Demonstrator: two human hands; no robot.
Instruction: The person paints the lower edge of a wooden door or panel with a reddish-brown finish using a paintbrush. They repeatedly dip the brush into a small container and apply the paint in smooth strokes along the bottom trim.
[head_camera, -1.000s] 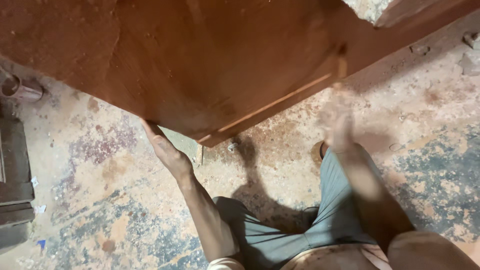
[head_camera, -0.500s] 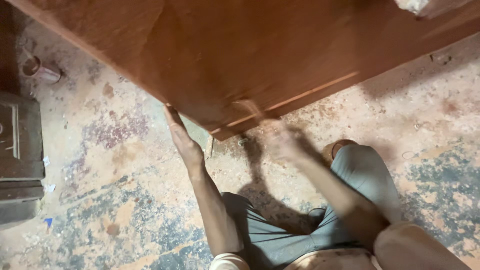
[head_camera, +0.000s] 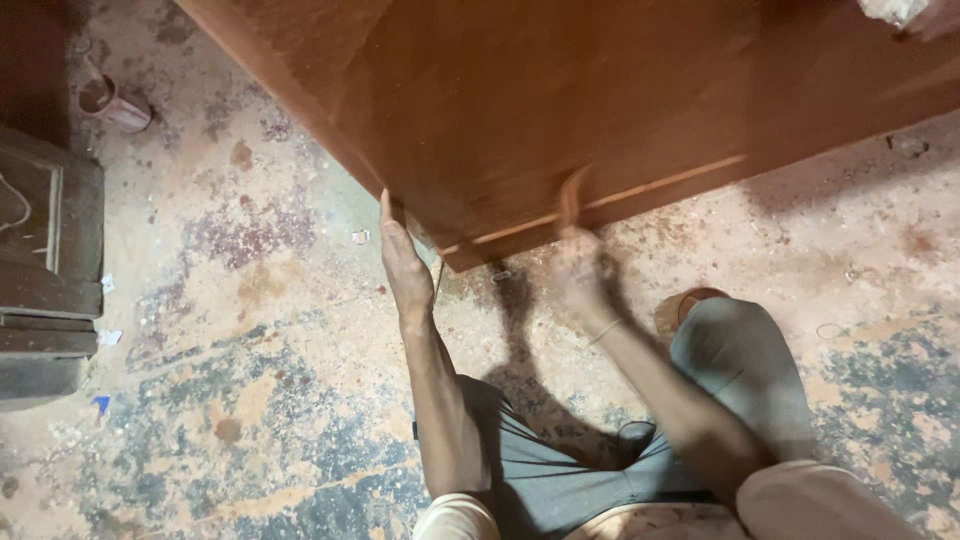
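Dusty concrete floor (head_camera: 250, 330), mottled grey and orange, strewn with sawdust and small scraps. Seen from above, looking down past grey trousers (head_camera: 560, 480) at a crouched or seated posture. Large reddish-brown wooden panel (head_camera: 600, 110) filling the upper part of the view, tilted, with its lower corner hanging just above the floor near the knees. Pale strip (head_camera: 640, 195) along the lower edge, likely a bare edge or groove in the wood.

Left hand (head_camera: 405, 265) reaching up and forward, fingers pressed flat against the panel's left edge close to the corner, thumb side tucked under; hand mostly extended rather than curled, bracing the edge instead of wrapping it. Probably placed there to steady the board and stop it swinging or sliding sideways while the corner hangs free.

Right hand (head_camera: 580, 270) blurred by motion, raised to the lower edge just right of the corner, one finger pointing up against the wood. Cannot tell whether open or closed around anything; nothing visibly held. Placement suggests support from beneath, sharing the weight with the left.

Dark wooden box or crate (head_camera: 45, 270) at the left margin, well apart from the panel. Small pinkish cup-like object (head_camera: 110, 100) lying tipped on the floor beyond it. Tan sandal or shoe toe (head_camera: 690, 305) just beside the right knee, under the panel's shadow.
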